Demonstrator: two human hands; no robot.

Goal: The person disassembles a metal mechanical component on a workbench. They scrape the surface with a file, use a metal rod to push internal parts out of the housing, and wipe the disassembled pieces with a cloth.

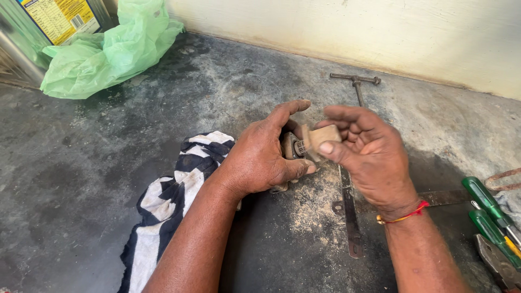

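A shiny rectangular metal tin (pixel 32 38) stands at the upper left corner of the frame, cut off by the top and left edges. Its visible face carries a large paper label (pixel 58 17), mostly yellow with a blue border and a small white patch with dark bars near its lower right corner. The tin's bare sides are silvery and ribbed. A crumpled pale green plastic bag (pixel 108 49) lies against the tin's right side on the grey surface (pixel 70 173), covering its lower corner. No signs or screens show anywhere.
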